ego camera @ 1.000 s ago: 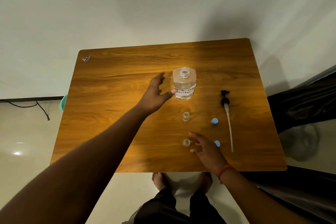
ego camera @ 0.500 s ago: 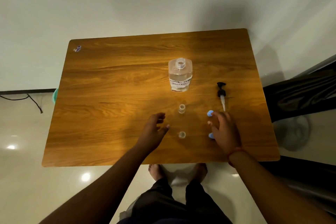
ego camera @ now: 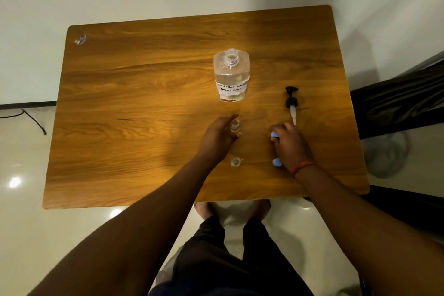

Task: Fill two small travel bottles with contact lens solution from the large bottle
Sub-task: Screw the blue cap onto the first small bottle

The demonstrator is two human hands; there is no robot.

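My left hand (ego camera: 219, 134) is curled around the far small bottle (ego camera: 235, 125), with my fingers on its left side and my thumb near its bottom, but I cannot tell if I am squeezing it yet. My right hand (ego camera: 289, 143) lies low on the desk (ego camera: 134, 113) with its fingers bent over a blue cap (ego camera: 274, 135); I cannot tell if I have picked it up. The other blue cap (ego camera: 277, 162) sits just beside my right wrist. The near small bottle (ego camera: 235, 162) stands alone, open at the top. The big bottle (ego camera: 231, 75) stands farther away, open too, with clear water-like stuff inside and a label. Its black pump (ego camera: 292, 101) lies on the desk to the right. I think the small bottles are very light and tippy, so I should hold one around its middle. The big bottle looks heavy and smooth, so I should grab its wide sides and pour slowly.
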